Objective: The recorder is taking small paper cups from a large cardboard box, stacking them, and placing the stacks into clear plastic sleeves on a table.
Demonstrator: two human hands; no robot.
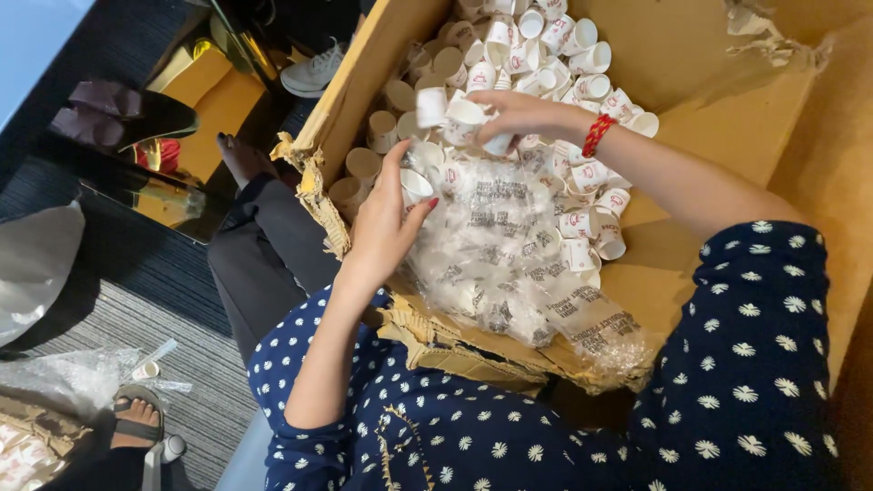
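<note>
A big torn cardboard box (718, 82) lies in front of me, filled with several small white paper cups (546, 55). My left hand (386, 223) grips one small white cup (416, 186) at the box's near left edge. My right hand (523, 114), with a red thread band at the wrist, reaches into the pile and closes around a few white cups (464, 116). A clear printed plastic bag (509, 259) holding more cups lies between my arms.
The box's torn front rim (436, 345) rests against my dotted blue dress. Another person's grey-trousered leg (264, 264) and sandalled foot (136, 418) are at the left on striped carpet. A loose cup (145, 369), crumpled plastic (64, 377) and a white shoe (314, 71) lie around.
</note>
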